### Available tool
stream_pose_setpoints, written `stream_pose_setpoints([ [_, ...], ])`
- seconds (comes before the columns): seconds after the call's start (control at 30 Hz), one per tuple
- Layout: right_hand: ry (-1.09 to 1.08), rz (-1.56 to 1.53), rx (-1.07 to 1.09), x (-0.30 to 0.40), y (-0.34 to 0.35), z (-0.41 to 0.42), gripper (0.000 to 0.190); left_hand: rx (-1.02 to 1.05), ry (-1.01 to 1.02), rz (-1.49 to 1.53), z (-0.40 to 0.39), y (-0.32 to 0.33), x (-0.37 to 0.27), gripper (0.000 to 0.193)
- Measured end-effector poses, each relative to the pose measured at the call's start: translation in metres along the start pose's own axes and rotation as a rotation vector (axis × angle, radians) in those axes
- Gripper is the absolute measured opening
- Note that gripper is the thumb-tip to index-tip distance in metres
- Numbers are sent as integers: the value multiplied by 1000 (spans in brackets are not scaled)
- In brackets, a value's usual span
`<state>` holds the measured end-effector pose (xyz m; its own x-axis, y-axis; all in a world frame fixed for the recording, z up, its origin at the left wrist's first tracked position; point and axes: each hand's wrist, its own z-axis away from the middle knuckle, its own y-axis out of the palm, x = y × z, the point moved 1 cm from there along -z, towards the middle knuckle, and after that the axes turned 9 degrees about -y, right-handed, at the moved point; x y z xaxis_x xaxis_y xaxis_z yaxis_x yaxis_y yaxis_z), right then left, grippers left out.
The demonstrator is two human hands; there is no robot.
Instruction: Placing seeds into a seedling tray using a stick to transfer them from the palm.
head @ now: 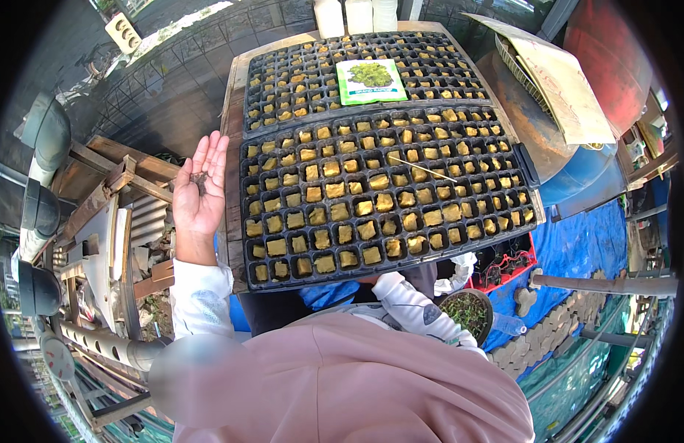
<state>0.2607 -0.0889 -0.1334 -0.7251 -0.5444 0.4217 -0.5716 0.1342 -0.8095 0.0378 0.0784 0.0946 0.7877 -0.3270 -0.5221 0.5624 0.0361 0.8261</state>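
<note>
My left hand (202,202) is palm up beside the left edge of the near black seedling tray (319,281). A small heap of dark seeds (199,180) rests in its cupped palm. Yellow-brown cubes that look like rockwool (334,190) sit in the tray's cells. A thin wooden stick (423,169) lies slantwise across cells on the right. Behind is a second seedling tray (319,120), with a green and white seed packet (372,82) lying on it. My right hand is out of view; its white sleeve (414,302) runs below the near tray's front edge.
The trays rest on a wooden table (231,221). White plastic bottles (329,19) stand at its back edge. Cardboard (563,83) and barrels are to the right. Below right are a red crate (505,263) and a pot of seedlings (468,313). Pipes and timber flank the left.
</note>
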Motion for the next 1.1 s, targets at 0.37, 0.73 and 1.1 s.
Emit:
stream_pose_setpoints([
  [0.37,685,-901,312,64,-178,80,38,31,13,-4,-6,-11,14,44],
  [0.73,427,-366,49,43,-308,-59,26,148,26,97,-60,-42,13,41],
  [1.1,676,207,119,-136,-255,-221,24,232,1,239,-69,-60,24,39],
])
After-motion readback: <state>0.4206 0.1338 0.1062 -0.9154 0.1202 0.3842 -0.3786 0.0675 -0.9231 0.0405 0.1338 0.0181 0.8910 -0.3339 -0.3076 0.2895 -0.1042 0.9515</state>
